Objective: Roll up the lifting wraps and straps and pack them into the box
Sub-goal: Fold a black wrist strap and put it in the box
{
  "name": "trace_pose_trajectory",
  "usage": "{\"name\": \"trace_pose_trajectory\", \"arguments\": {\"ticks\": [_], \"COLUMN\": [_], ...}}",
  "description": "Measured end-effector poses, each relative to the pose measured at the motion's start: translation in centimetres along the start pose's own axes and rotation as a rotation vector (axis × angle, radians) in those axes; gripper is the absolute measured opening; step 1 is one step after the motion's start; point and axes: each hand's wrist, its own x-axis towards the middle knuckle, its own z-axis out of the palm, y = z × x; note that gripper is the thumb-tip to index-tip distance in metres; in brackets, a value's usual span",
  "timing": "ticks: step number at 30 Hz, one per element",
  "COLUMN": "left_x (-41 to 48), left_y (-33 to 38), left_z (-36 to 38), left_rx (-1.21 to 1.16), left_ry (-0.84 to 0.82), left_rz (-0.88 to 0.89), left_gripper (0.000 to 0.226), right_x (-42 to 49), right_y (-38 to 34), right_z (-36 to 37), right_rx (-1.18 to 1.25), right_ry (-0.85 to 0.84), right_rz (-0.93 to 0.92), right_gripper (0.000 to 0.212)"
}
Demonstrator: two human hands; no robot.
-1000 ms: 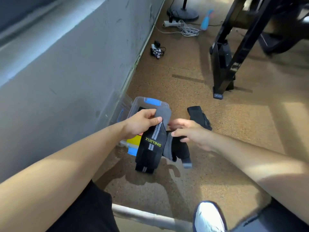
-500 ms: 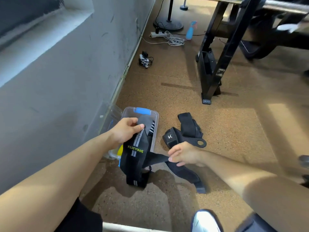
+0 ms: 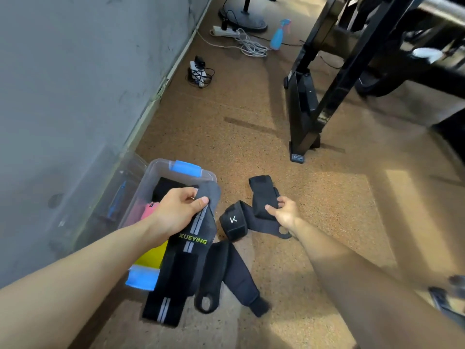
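My left hand [image 3: 180, 210] pinches the grey end of a black wrist wrap [image 3: 186, 250] with grey stripes and green lettering, which hangs down over the clear plastic box [image 3: 161, 170]. The box with blue latches sits on the floor by the wall and holds black, pink and yellow items. My right hand [image 3: 283, 212] grips a black lifting strap [image 3: 263, 195] lying on the floor, next to a black strap marked K [image 3: 234, 221]. Another black strap with a loop [image 3: 226, 273] lies on the floor below my hands.
A grey wall [image 3: 75, 96] runs along the left. A black equipment frame [image 3: 309, 102] stands on the cork floor at the right. A power strip with cables [image 3: 231, 34], a blue spray bottle [image 3: 278, 36] and a small charger [image 3: 198, 71] lie further off.
My right hand let go of the looped strap, which now lies on the floor, and moved forward to grasp the strap further away. The left hand keeps holding the striped wrap.
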Motion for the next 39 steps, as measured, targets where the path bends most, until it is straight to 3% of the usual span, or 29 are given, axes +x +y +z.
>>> {"name": "trace_pose_trajectory", "arguments": {"ticks": [6, 9, 11, 15, 18, 21, 24, 27, 30, 32, 36, 39], "left_x": [1.8, 2.3, 2.5, 3.0, 3.0, 2.8, 1.7, -0.5, -3.2, -4.6, -7.0, -9.6], "left_y": [-0.6, -1.0, -1.0, -1.0, -0.8, -0.4, 1.2, 3.6, 5.2, 5.3, 6.1, 6.1], "left_z": [1.1, 1.3, 1.2, 0.8, 0.3, -0.2, -0.6, -0.9, -1.1, -1.6, -3.5, -4.7], "left_rx": [-0.01, -0.049, -0.075, -0.032, -0.023, -0.045, -0.058, -0.051, -0.007, 0.103, 0.184, 0.305], "left_ry": [0.003, -0.011, 0.0, 0.065, 0.099, 0.121, 0.128, -0.088, -0.366, -0.411, -0.376, -0.509], "left_rz": [-0.02, -0.029, -0.031, -0.006, 0.008, 0.032, 0.148, 0.279, 0.293, 0.314, 0.293, 0.212], "left_gripper": [0.019, 0.019, 0.019, 0.017, 0.014, 0.008, 0.023, 0.04, 0.03, 0.008, 0.015, 0.022], "right_x": [3.5, 4.3, 4.8, 5.1, 2.1, -1.7, -6.1, -10.8, -14.7, -16.7, -19.3, -21.0], "right_y": [-0.3, 0.1, 0.3, -2.1, -7.4, -12.0, -15.0, -16.4, -16.5, -16.3, -15.7, -15.9], "right_z": [2.1, 2.5, 2.7, 1.5, -1.8, -5.5, -8.2, -9.8, -10.6, -10.9, -11.2, -11.1], "right_rx": [0.069, 0.024, 0.039, 0.095, -0.005, -0.11, -0.225, -0.324, -0.352, -0.345, -0.419, -0.349], "right_ry": [0.012, -0.019, -0.048, -0.2, -0.397, -0.669, -0.857, -0.948, -0.94, -0.921, -0.821, -0.771], "right_rz": [0.12, 0.096, 0.056, -0.063, -0.164, -0.232, -0.316, -0.427, -0.511, -0.54, -0.571, -0.633], "right_gripper": [0.089, 0.043, 0.031, 0.06, 0.046, 0.06, 0.059, 0.058, 0.054, 0.049, 0.025, 0.012]}}
